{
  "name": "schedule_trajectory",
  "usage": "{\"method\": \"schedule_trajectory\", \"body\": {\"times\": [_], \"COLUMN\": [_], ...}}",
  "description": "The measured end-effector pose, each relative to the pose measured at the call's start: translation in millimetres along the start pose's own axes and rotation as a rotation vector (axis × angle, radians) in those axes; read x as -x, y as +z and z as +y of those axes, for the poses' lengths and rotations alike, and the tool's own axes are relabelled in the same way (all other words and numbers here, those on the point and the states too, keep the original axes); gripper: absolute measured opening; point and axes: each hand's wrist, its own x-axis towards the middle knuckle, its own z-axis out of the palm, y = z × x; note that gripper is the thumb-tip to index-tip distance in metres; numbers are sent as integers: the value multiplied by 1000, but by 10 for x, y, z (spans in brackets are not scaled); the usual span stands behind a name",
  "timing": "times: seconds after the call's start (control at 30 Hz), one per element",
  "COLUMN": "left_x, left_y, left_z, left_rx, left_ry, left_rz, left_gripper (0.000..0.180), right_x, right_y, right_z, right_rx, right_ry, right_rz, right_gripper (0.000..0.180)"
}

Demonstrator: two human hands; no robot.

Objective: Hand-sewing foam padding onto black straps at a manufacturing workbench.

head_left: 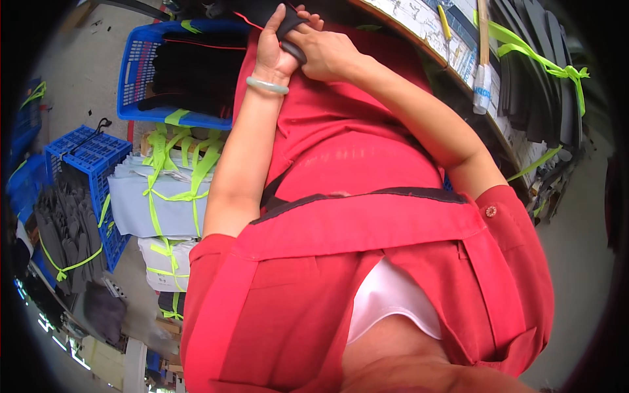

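Note:
Near the top middle, both of my hands are at a dark piece of cloth (290, 25). My left hand (278, 56) is palm up, its thumb stretched upward and its fingers curled around the cloth. A pale green bangle (267, 85) circles that wrist. My right hand (325, 51) comes across from the right, fingers bent over the same cloth and pressing it against the left palm. Part of the cloth runs out past the upper edge, where a thin red line shows along black material. Its full shape is hidden by my fingers.
Left of my hands stands a blue crate (122, 85) of black pieces. Below it are light-blue sheets (134, 203) tied with yellow-green strips, and another blue crate (108, 171). At right, a table (419, 36) carries a yellow pen (445, 24), a wooden-handled brush (483, 59) and dark bundled strips (534, 78).

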Motion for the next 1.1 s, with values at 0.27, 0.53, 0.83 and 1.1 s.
{"method": "schedule_trajectory", "body": {"times": [0.27, 0.53, 0.83, 1.1], "left_x": [88, -42, -27, 58], "left_y": [104, -181, -118, -40], "left_z": [14, 211, 65, 43], "left_rx": [-192, -213, -280, -237], "left_ry": [143, 85, 69, 43], "left_rz": [71, 118, 127, 54], "left_gripper": [28, 23, 25, 26], "right_x": [341, 144, 90, 426], "right_y": [0, -69, 70, 90], "right_z": [115, 125, 281, 123], "right_rx": [53, 133, 129, 39], "right_ry": [-123, -229, -257, -204], "right_rz": [54, -2, 191, 177], "right_gripper": [59, 55, 58, 67]}}
